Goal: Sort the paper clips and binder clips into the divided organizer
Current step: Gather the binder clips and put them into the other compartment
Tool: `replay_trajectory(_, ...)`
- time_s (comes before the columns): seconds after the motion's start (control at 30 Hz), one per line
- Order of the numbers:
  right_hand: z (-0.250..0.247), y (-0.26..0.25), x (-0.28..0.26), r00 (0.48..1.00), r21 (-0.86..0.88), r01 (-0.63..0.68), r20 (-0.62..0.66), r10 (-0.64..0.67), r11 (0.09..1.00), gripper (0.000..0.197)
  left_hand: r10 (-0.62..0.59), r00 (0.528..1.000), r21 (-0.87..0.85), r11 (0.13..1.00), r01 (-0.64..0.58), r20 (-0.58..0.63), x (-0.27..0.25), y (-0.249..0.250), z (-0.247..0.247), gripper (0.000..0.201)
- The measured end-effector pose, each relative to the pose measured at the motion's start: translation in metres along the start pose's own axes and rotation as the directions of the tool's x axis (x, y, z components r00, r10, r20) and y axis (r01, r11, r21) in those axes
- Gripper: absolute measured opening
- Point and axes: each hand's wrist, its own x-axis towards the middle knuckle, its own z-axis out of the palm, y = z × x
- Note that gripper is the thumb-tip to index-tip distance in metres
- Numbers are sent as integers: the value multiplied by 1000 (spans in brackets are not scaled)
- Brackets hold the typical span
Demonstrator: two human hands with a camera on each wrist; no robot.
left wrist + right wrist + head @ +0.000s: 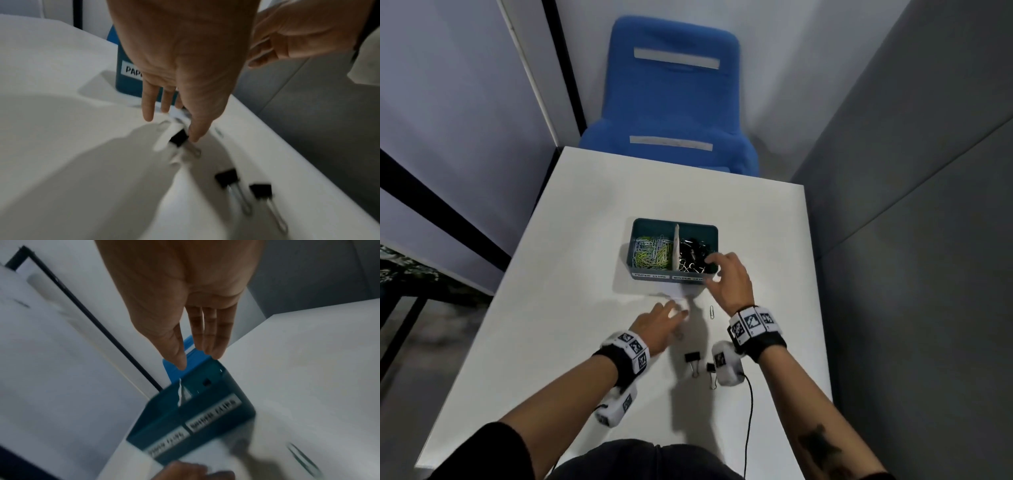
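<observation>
The left hand [180, 68] reaches palm down over the counter [585, 212], fingers straight and slack; its thumb tip touches a black binder clip [179, 138] lying flat, and nothing is gripped. That clip's wire handles run back toward the person. The right hand [729, 279] hovers over the right compartment of the teal organizer [709, 229], fingers extended and loose, holding nothing.

The organizer sits mid-counter, its long axis running left to right, split by a pale divider [676, 245]. Green and white paper clips [652, 251] fill the left compartment; black binder clips [693, 253] fill the right one.

Just nearer than the organizer, a lone paper clip [711, 311] lies with its length running toward and away from the person. Two more binder clips [693, 359] lie side by side near the right wrist, black bodies toward the organizer, handles toward the person.
</observation>
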Motion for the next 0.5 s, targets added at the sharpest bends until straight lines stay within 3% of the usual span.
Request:
replay_trajectory(0.1, 28, 21, -43, 980, -174, 7, 198, 28, 985, 40, 39, 998, 148, 988, -46, 55, -5, -3, 32, 80)
replay_trajectory(0.23, 53, 52, -103, 872, -375, 61, 472, 133, 925, 47, 91, 995, 280, 957, -79, -33, -16, -5, 50, 80)
replay_trajectory(0.37, 67, 72, -135, 873, -399, 123, 479, 92, 908, 46, 182, 982, 293, 943, -158, -55, -34, -9, 62, 63)
replay_trajectory(0.5, 77, 80, -145, 908, -405, 157, 417, 30, 901, 38, 165, 986, 183, 971, -156, -33, -43, -5, 61, 52)
